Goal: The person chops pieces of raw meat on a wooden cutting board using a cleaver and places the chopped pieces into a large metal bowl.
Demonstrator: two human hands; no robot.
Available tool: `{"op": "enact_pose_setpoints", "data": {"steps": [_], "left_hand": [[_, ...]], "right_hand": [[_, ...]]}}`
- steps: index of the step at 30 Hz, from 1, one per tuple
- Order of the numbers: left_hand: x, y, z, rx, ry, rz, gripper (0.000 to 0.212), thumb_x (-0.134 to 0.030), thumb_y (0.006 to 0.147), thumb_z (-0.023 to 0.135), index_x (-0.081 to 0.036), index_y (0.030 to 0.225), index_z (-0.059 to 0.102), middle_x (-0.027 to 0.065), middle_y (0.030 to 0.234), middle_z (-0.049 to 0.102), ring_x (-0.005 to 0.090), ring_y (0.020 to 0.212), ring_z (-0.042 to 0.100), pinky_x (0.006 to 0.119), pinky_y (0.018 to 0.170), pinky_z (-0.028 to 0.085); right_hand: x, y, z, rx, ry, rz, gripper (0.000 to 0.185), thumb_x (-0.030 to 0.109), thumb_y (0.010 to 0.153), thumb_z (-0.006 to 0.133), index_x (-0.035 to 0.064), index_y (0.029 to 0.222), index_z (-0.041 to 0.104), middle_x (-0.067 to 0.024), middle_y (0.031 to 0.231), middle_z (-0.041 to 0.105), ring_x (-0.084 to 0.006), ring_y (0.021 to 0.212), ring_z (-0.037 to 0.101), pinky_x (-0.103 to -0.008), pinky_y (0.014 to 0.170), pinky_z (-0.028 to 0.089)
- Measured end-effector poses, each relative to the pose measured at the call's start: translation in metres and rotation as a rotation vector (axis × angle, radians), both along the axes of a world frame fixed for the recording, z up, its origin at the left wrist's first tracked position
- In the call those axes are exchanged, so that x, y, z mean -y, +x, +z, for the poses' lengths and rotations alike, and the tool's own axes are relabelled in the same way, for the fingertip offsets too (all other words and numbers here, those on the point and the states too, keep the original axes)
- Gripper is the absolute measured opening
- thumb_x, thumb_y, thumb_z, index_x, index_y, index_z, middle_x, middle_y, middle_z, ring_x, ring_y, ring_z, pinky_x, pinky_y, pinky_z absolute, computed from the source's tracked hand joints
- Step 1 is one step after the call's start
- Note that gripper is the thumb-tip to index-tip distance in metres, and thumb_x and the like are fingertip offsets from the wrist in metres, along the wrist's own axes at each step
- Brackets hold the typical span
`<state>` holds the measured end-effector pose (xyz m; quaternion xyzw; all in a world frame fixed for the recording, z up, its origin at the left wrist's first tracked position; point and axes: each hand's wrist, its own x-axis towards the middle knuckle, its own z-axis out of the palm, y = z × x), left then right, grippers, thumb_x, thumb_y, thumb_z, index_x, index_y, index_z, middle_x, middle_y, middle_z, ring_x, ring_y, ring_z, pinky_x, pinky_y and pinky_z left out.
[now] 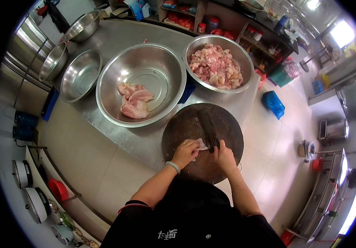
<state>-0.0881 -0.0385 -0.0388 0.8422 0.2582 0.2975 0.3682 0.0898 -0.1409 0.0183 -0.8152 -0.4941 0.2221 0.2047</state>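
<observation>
On the round wooden chopping block (184, 124), my left hand (184, 154) presses a small piece of raw meat (201, 145) down with its fingertips. My right hand (225, 156) grips a dark-bladed cleaver (207, 127), whose blade lies just right of the meat and points away from me. Its handle is mostly hidden in my fist. Beyond the block to the left, a large steel basin (162, 71) holds several bigger pieces of raw meat (135, 100). To the right, another steel basin (248, 73) is heaped with chopped raw meat (216, 66).
All of this stands on a steel table (125, 31). Several other steel bowls (82, 76) line its left side. Shelves with jars (201, 28) run along the far edge. A blue plastic bag (273, 104) lies on the tiled floor to the right.
</observation>
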Motion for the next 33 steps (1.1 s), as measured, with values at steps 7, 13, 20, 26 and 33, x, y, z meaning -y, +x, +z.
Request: {"op": "enact_pose_setpoints", "data": {"steps": [7, 13, 20, 26, 33], "left_hand": [[0.003, 0.003, 0.003, 0.007, 0.016, 0.014, 0.023, -0.001, 0.071, 0.069, -0.007, 0.092, 0.062, 0.0093, 0.105, 0.066, 0.0328, 0.1, 0.062, 0.041, 0.087, 0.052], [0.002, 0.001, -0.003, -0.009, 0.05, 0.01, 0.024, 0.0, 0.071, 0.068, -0.008, 0.093, 0.063, 0.0091, 0.106, 0.065, 0.0322, 0.098, 0.062, 0.041, 0.086, 0.052], [0.0, -0.003, 0.001, -0.007, 0.067, -0.048, 0.02, -0.004, 0.075, 0.066, -0.007, 0.094, 0.064, 0.0095, 0.108, 0.065, 0.032, 0.101, 0.061, 0.04, 0.088, 0.052], [0.012, -0.007, 0.028, 0.098, 0.014, 0.077, 0.018, -0.004, 0.078, 0.068, -0.006, 0.096, 0.065, 0.0106, 0.11, 0.063, 0.0322, 0.101, 0.061, 0.039, 0.091, 0.05], [0.012, -0.011, 0.004, 0.049, 0.084, 0.027, 0.023, -0.002, 0.075, 0.071, -0.005, 0.097, 0.064, 0.0104, 0.106, 0.064, 0.032, 0.098, 0.062, 0.04, 0.088, 0.05]], "right_hand": [[0.015, 0.012, 0.021, -0.071, 0.095, -0.238, 0.02, 0.017, 0.095, 0.055, 0.0022, 0.105, 0.046, -0.0317, 0.077, 0.063, -0.0525, 0.073, 0.061, -0.0599, 0.063, 0.047], [0.002, -0.016, 0.087, -0.043, 0.377, -0.19, 0.02, 0.014, 0.096, 0.055, 0.0032, 0.11, 0.048, -0.0273, 0.076, 0.064, -0.0486, 0.069, 0.062, -0.0558, 0.058, 0.046], [0.012, 0.003, -0.001, 0.01, -0.035, 0.001, 0.027, 0.018, 0.093, 0.056, 0.0023, 0.112, 0.047, -0.0303, 0.075, 0.064, -0.0504, 0.072, 0.063, -0.0597, 0.067, 0.051], [0.032, -0.001, 0.025, 0.032, -0.01, -0.073, 0.024, 0.018, 0.093, 0.056, 0.0017, 0.108, 0.047, -0.0281, 0.072, 0.064, -0.0489, 0.066, 0.063, -0.0582, 0.062, 0.05], [0.031, -0.029, 0.013, 0.107, -0.045, 0.099, 0.022, 0.016, 0.092, 0.059, 0.0022, 0.105, 0.047, -0.0263, 0.066, 0.062, -0.047, 0.061, 0.062, -0.0577, 0.058, 0.049]]}}
